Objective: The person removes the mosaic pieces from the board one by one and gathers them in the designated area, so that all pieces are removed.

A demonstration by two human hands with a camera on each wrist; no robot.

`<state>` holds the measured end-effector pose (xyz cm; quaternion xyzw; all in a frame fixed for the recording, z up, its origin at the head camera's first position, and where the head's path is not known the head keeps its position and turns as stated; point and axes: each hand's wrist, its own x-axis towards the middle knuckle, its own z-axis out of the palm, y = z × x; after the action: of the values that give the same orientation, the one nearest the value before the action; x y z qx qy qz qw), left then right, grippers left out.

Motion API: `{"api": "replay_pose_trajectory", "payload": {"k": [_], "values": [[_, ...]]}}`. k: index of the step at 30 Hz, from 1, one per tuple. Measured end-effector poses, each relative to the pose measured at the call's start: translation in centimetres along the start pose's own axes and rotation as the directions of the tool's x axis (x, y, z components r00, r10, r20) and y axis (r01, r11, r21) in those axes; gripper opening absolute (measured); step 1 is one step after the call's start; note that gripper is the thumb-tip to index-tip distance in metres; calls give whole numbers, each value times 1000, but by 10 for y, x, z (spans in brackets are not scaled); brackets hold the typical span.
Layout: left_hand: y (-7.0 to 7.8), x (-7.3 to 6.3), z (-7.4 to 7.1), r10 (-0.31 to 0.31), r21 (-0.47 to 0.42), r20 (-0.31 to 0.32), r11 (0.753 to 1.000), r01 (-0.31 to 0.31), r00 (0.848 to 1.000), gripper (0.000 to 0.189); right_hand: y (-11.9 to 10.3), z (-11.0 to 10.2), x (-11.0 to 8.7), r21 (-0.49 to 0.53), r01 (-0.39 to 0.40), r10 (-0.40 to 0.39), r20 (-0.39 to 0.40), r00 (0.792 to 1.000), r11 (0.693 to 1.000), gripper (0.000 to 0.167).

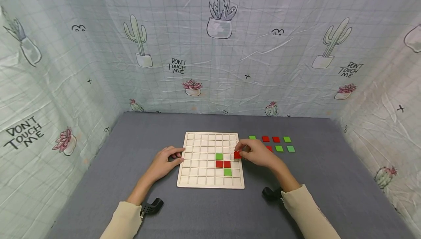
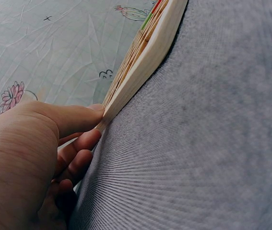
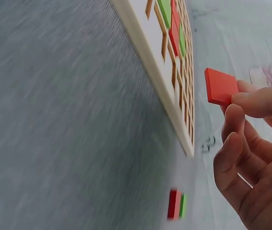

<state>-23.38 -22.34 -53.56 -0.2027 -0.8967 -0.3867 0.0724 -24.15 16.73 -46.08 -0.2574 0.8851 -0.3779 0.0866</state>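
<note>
A pale wooden grid board (image 1: 200, 173) lies on the table, with two red tiles and two green ones in its cells. One green tile (image 1: 219, 156) sits above the red pair and another green tile (image 1: 227, 172) below it. Along the board's left edge, my left hand (image 1: 164, 161) rests its thumb and fingertips against the wood, as the left wrist view also shows. My right hand (image 1: 258, 153) pinches a red square tile (image 3: 220, 86) between thumb and fingers. In the right wrist view this tile is tilted and raised above the board.
Right of the board lie loose red and green tiles (image 1: 279, 148) in two rows, partly hidden by my right hand. Grey cloth (image 1: 148, 129) covers the table. Behind and at the sides hangs a curtain (image 1: 250, 56) printed with cacti.
</note>
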Motion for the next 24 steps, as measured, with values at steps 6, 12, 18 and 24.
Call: {"api": "replay_pose_trajectory", "payload": {"k": [6, 12, 18, 24], "values": [[1, 0, -2, -15, -5, 12, 1000, 15, 1000, 38, 15, -7, -17, 1, -22, 22, -48, 999, 1000, 14], [2, -2, -3, -27, -8, 14, 1000, 27, 1000, 38, 28, -11, -26, 20, -39, 39, -42, 998, 999, 16], [2, -2, -2, -29, -12, 21, 1000, 29, 999, 38, 38, -19, -34, 52, -64, 67, -57, 996, 997, 15], [2, -1, -1, -28, -20, 15, 999, 29, 999, 37, 45, -23, -39, 50, -55, 58, -59, 997, 997, 13]]}}
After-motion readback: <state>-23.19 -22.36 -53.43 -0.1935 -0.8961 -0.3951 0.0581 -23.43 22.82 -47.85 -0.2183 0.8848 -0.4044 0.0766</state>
